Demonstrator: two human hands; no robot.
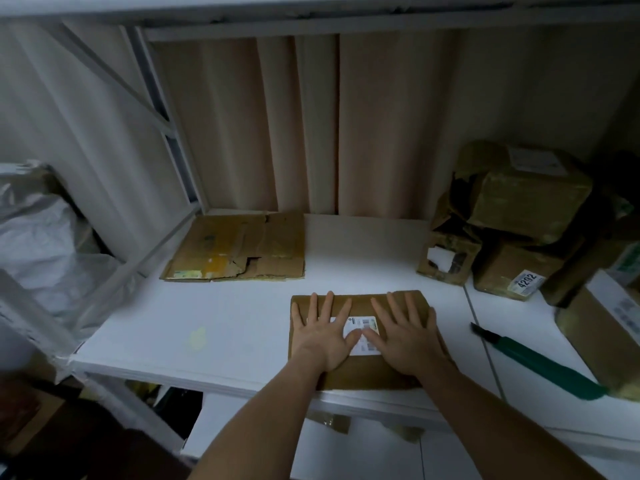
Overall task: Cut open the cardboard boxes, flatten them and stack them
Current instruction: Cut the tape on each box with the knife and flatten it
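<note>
- Pressing flat: my left hand [320, 336] and right hand [403, 336] lie side by side, palms down, fingers straight and spread, on the flattened box [363, 372]. Neither hand grips anything.
- Flattened box: brown cardboard, lying flat at the near edge of the white shelf [242, 323], in front of me. A white label [363, 323] with barcodes sits on its top face, partly under both thumbs.
- Knife [540, 363]: green handle, dark blade end pointing away from me, lying on the shelf to the right of the flattened box, apart from it and from my right hand.
- Flat stack [239, 247]: flattened brown cardboard with torn edges and yellow tape, lying at the back left of the shelf, well apart from the box under my hands.
- Unopened boxes [519, 216]: several brown boxes piled at the back right of the shelf, some crumpled; one bears a label reading 4292 [526, 280].
- Curtain [311, 126]: beige folds hanging behind the shelf.
- Bag [45, 244]: white plastic, off the left of the shelf frame.
</note>
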